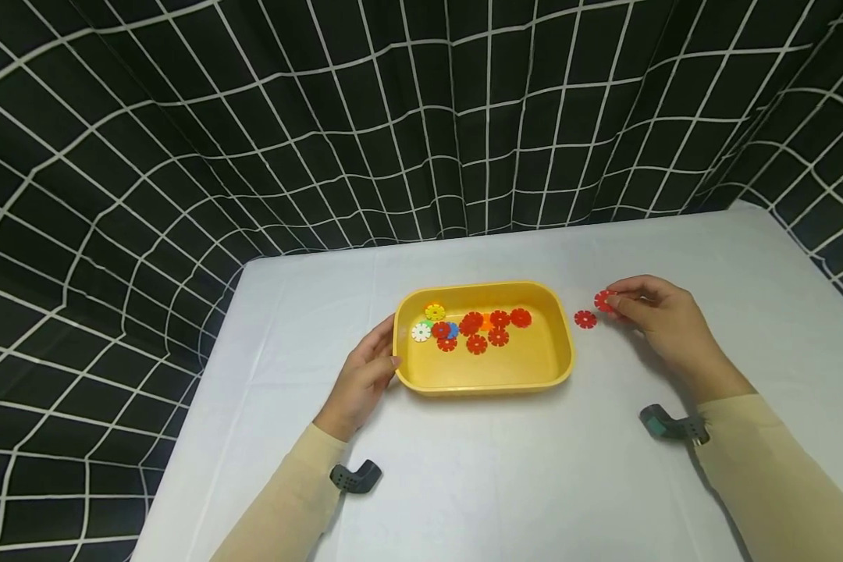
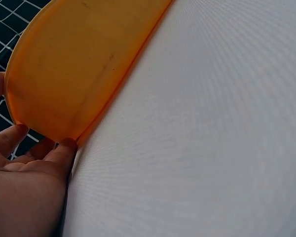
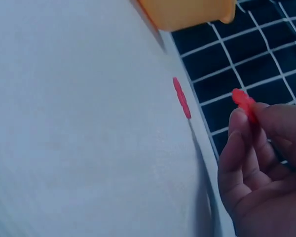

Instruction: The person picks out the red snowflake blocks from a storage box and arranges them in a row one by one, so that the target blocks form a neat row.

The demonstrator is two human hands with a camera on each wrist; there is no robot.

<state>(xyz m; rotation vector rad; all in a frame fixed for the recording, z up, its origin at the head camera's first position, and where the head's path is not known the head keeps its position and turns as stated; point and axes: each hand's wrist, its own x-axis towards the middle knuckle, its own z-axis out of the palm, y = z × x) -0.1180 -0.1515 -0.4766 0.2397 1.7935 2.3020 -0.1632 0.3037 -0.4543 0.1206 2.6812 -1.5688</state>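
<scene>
A yellow plastic bin (image 1: 495, 373) sits on the table, with several red, notched snowflake discs (image 1: 476, 344) inside it. A yellow disc (image 1: 434, 311), a white disc (image 1: 421, 332) and a partly covered blue disc (image 1: 453, 331) lie among them. My left hand (image 1: 361, 376) holds the bin's left end, thumb at the rim; the left wrist view shows its fingertips against the orange-looking wall (image 2: 79, 69). To the right of the bin, my right hand (image 1: 667, 328) pinches a red snowflake disc (image 3: 245, 104) between thumb and fingers, raised over the table. Another red disc (image 1: 585, 319) lies flat close by.
A white cloth (image 1: 464, 476) covers the table. Behind it and along the sides hangs a black curtain with a white grid (image 1: 421, 125). Dark devices are worn on the left wrist (image 1: 355, 477) and the right wrist (image 1: 667, 424).
</scene>
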